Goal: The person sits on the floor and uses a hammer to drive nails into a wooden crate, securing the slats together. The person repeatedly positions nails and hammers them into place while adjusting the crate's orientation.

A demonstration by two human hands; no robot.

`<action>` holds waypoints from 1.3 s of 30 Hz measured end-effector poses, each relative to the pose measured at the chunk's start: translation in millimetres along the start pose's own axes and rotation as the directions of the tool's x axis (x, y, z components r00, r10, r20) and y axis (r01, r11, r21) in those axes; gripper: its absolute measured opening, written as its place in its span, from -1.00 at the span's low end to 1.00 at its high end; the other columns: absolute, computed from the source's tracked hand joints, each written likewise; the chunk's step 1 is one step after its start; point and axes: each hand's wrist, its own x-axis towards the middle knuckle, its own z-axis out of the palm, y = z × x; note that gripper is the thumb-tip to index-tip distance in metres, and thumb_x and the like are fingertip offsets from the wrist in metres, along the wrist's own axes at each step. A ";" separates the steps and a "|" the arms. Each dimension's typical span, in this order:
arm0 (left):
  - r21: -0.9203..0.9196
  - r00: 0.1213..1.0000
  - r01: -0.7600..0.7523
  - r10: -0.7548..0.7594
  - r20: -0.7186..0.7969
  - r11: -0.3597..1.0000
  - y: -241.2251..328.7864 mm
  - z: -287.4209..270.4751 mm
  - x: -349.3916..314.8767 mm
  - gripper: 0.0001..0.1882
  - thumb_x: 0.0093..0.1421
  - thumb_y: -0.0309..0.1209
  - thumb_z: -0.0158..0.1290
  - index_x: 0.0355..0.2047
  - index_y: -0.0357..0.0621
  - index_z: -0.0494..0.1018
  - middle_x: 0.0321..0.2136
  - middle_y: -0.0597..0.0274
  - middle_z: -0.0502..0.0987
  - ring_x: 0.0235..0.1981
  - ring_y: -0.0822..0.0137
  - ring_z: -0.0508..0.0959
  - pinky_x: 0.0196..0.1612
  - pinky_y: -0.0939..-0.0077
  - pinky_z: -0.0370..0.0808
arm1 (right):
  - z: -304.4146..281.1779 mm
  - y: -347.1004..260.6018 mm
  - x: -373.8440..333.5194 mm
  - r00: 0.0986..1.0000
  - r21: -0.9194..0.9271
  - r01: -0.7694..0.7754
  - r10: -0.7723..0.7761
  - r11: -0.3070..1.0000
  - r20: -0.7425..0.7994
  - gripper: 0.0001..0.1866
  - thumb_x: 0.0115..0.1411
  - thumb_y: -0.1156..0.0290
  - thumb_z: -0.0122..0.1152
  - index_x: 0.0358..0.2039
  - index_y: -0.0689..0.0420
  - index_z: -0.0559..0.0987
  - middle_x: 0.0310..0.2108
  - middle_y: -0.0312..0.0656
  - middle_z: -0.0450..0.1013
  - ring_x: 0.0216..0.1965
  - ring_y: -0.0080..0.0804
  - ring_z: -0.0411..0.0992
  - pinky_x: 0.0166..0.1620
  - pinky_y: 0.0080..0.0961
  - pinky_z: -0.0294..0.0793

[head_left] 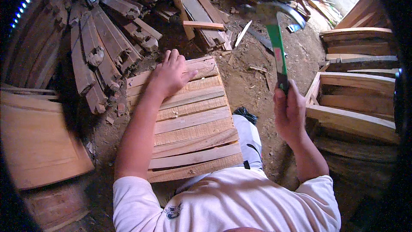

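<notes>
Pale shirt (231, 202), nearest. Panel (193, 120) lies before it: tan wooden slats, some rough-sawn, narrow gaps between. Left hand (169, 75) rests on far end, thumb spread; right hand (290, 111) clasps green-handled hammer (277, 45).

A pale slatted wooden panel (193, 119) lies slightly askew mid-frame, and a green-handled claw hammer (277, 43) points head-up at upper right.

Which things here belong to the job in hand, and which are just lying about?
Apparently in use:
green-handled claw hammer, in the right hand
slatted wooden piece, under the left hand

Apparently just lying about:
boards piled at upper left
wooden frames at right
broad wooden panel at left
</notes>
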 end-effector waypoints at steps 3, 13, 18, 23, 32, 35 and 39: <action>-0.007 0.999 0.011 -0.011 0.040 1.000 3.9 -6.6 0.9 -0.32 0.33 0.17 -0.01 0.00 -0.32 0.37 0.19 -0.21 0.26 0.35 -0.22 0.19 0.18 -0.09 0.45 | 13.8 20.4 -1.4 0.938 -0.189 -0.109 0.164 0.976 0.307 -0.86 0.37 0.43 0.10 -0.22 0.24 0.42 -0.53 0.24 0.35 -0.41 0.43 0.33 -0.42 -0.01 0.30; -0.001 0.998 -0.028 0.028 -0.056 1.000 3.0 -0.9 -1.5 -0.37 0.31 0.15 0.02 -0.09 -0.29 0.37 0.15 -0.19 0.29 0.28 -0.19 0.26 0.15 -0.10 0.47 | 18.3 23.7 -6.0 0.966 -0.134 -0.093 0.122 0.987 0.228 -0.84 0.39 0.42 0.07 -0.24 0.25 0.36 -0.56 0.18 0.35 -0.49 0.33 0.35 -0.44 -0.03 0.30; 0.001 0.994 -0.043 0.043 -0.099 0.999 -2.7 6.1 -3.8 -0.37 0.30 0.14 0.04 -0.10 -0.29 0.38 0.10 -0.15 0.30 0.24 -0.14 0.28 0.13 -0.08 0.48 | 8.3 29.2 -1.3 0.999 -0.020 0.001 -0.001 1.000 -0.040 -0.76 0.45 0.28 0.04 -0.26 0.20 0.38 -0.61 -0.12 0.31 -0.63 -0.21 0.34 -0.52 -0.23 0.26; -0.028 0.999 -0.020 0.018 -0.043 0.999 3.7 -4.2 -2.9 -0.37 0.30 0.13 0.05 -0.10 -0.31 0.38 0.08 -0.14 0.31 0.22 -0.11 0.30 0.12 -0.07 0.48 | 29.2 32.7 -8.5 0.996 -0.033 -0.038 0.040 0.999 0.078 -0.79 0.44 0.30 0.06 -0.23 0.19 0.38 -0.62 -0.16 0.27 -0.67 -0.23 0.24 -0.57 -0.26 0.20; -0.009 1.000 0.005 -0.005 0.008 1.000 3.6 -4.3 -0.3 -0.34 0.33 0.14 0.01 -0.02 -0.34 0.36 0.23 -0.23 0.25 0.33 -0.23 0.20 0.20 -0.11 0.43 | 27.2 29.7 -7.8 0.987 0.198 -0.126 0.142 0.972 -0.070 -0.74 0.45 0.29 0.05 -0.28 0.21 0.32 -0.58 -0.12 0.30 -0.62 -0.26 0.30 -0.54 -0.19 0.23; 0.046 1.000 0.010 -0.009 -0.028 0.999 -1.3 2.9 -1.8 -0.33 0.34 0.15 -0.01 0.00 -0.33 0.35 0.27 -0.25 0.22 0.37 -0.25 0.18 0.22 -0.12 0.41 | 37.5 37.9 -12.0 0.947 -0.155 -0.072 0.117 0.985 0.298 -0.82 0.38 0.41 0.09 -0.27 0.23 0.34 -0.57 0.14 0.29 -0.58 0.24 0.26 -0.47 -0.02 0.28; -0.015 1.000 0.007 -0.007 0.027 1.000 -0.7 -1.8 -3.4 -0.32 0.33 0.15 -0.01 0.02 -0.33 0.34 0.29 -0.24 0.21 0.37 -0.27 0.17 0.24 -0.14 0.39 | 18.0 26.3 -1.9 0.989 0.010 0.053 -0.051 0.999 -0.139 -0.79 0.43 0.32 0.08 -0.26 0.20 0.38 -0.61 -0.20 0.30 -0.58 -0.30 0.31 -0.51 -0.23 0.27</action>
